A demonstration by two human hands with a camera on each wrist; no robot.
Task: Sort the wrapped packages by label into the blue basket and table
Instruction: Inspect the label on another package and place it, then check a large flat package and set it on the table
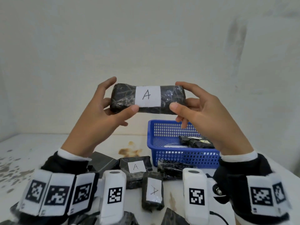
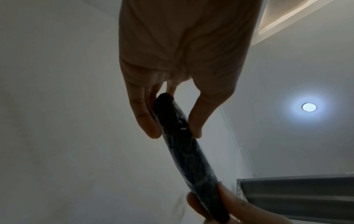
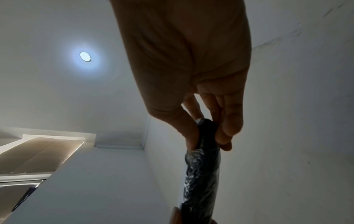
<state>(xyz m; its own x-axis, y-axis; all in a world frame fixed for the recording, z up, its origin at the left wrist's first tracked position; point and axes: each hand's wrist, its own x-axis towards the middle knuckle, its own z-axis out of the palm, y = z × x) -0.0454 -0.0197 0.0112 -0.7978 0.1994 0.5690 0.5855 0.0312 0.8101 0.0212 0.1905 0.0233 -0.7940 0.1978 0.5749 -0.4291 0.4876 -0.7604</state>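
A black plastic-wrapped package (image 1: pixel 147 99) with a white label marked "A" is held up high in front of the wall, label facing me. My left hand (image 1: pixel 112 101) pinches its left end between thumb and fingers, and my right hand (image 1: pixel 181 101) pinches its right end the same way. The left wrist view shows the package (image 2: pixel 182 136) edge-on between thumb and fingers of the left hand (image 2: pixel 174 133); the right wrist view shows the package (image 3: pixel 203 166) pinched by the right hand (image 3: pixel 208 141). The blue basket (image 1: pixel 183 155) stands on the table at the right with a wrapped package (image 1: pixel 194 141) inside.
On the stained white table (image 1: pixel 40 153) below my wrists lie several more black packages, two with "A" labels showing (image 1: pixel 135 166) (image 1: pixel 153 190), others label-down (image 1: pixel 173 169) (image 1: pixel 103 161). Wrist bands with markers hide the near table edge.
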